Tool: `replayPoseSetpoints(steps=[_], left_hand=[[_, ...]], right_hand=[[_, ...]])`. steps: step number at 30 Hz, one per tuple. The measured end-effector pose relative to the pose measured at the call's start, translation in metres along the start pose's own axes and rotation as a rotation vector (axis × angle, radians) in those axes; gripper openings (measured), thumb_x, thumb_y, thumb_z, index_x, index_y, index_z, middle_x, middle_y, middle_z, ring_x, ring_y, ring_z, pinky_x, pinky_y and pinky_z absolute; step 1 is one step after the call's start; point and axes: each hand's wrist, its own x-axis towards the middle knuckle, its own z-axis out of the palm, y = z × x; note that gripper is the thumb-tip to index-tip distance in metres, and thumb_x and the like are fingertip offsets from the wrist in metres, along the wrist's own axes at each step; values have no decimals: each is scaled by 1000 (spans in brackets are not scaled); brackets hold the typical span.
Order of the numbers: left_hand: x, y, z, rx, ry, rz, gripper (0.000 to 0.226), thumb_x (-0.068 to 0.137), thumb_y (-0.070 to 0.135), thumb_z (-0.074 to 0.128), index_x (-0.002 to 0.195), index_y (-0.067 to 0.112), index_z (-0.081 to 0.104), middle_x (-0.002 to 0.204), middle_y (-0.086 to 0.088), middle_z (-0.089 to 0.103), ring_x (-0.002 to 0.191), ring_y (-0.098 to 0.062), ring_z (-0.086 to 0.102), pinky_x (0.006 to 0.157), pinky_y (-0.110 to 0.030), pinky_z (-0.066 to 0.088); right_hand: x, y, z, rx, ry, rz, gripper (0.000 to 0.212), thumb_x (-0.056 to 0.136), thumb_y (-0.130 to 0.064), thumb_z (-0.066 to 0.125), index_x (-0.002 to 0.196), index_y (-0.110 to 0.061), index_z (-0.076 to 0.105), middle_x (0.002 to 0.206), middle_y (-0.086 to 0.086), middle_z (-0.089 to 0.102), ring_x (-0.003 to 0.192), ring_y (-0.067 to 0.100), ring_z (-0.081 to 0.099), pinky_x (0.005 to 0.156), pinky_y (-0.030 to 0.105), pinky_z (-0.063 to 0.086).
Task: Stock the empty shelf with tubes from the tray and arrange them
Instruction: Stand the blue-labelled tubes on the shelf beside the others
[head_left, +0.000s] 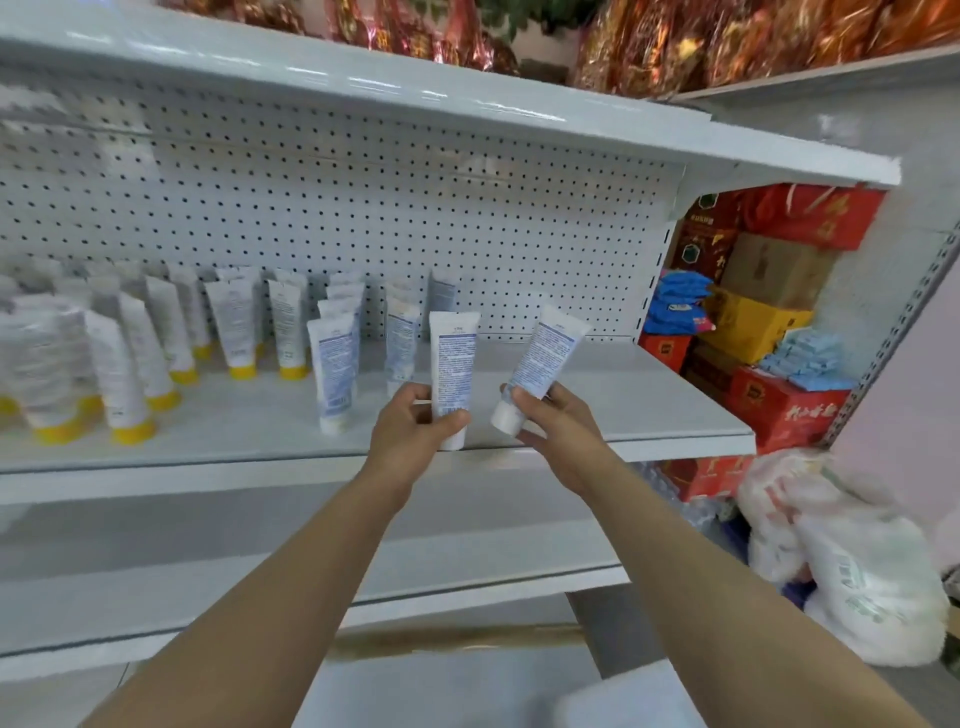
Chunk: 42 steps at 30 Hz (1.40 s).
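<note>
My left hand (415, 428) grips a white tube with blue print (454, 358), upright with its cap down at the front edge of the white shelf (649, 405). My right hand (550, 421) holds a second white tube (545, 358) near its cap, tilted to the right just above the shelf. Several white-capped tubes (332, 369) stand in rows to the left of my hands. Farther left stand several yellow-capped tubes (236, 327). The tray is not visible.
A perforated white back panel (363, 218) closes the shelf behind. The right part of the shelf is bare. An upper shelf (467, 109) hangs overhead. Red and yellow boxes (779, 400) and white plastic bags (852, 561) sit to the right.
</note>
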Motion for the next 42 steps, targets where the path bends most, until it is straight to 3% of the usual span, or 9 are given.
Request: replayPoseSetpoints(steps=[8,12,16,19,25,29,33,37,42], left_hand=[[29,-20,-16,92,178,35,36,75,23,81,102,21,58,95,4,71,86,-13,67,69,-27,49],[41,-27,-18,165,229,52,34,75,23,81,100,23,58,95,6,70,86,-11,66,73,-28,50],[52,-36,-24,255,277,75,33,74,23,82,94,25,56,91,7,69,79,-6,65,61,-20,45],[57,-41,-27,321,304,69,38,73,26,83,98,20,56,90,7,69,78,-8,65,62,-22,46],[59,-45,-26,381,323,93,39,70,28,85,94,19,56,87,11,71,80,-5,66,68,-22,50],[57,-46,-26,407,345,75,39,68,30,86,94,22,57,90,11,72,83,-5,67,79,-31,54],[58,-46,-27,420,336,66,41,69,31,85,97,22,57,93,10,73,84,-7,68,82,-33,55],[61,-46,-27,430,316,36,44,69,35,84,100,27,55,99,11,72,86,-4,68,77,-23,53],[63,-47,-26,449,323,35,44,69,36,84,100,30,54,98,16,70,86,2,65,68,-10,45]], right_hand=[[80,27,9,-231,145,0,36,79,-19,81,112,-18,66,105,4,71,101,23,68,93,41,55],[113,40,6,-355,180,-11,36,75,-21,83,107,-21,66,105,3,72,95,19,68,89,37,55],[145,50,12,-482,150,-29,35,74,-28,83,103,-24,64,101,-2,71,93,17,67,85,32,53],[169,57,21,-523,126,-57,28,76,-28,80,97,-28,62,98,-3,69,90,16,66,82,30,53],[216,63,38,-537,120,-56,29,78,-29,79,103,-24,65,92,-6,66,73,6,59,59,10,39],[242,65,43,-536,136,-42,29,78,-26,79,103,-19,68,99,1,72,82,15,65,72,19,46],[260,64,46,-565,133,-29,24,79,-29,77,99,-25,64,96,-3,69,78,13,60,70,17,41],[270,65,49,-601,128,-13,30,80,-32,77,106,-24,65,89,-8,63,77,13,57,74,20,40],[273,67,48,-596,129,-18,27,79,-32,77,101,-27,62,88,-8,62,80,13,58,75,20,41]])
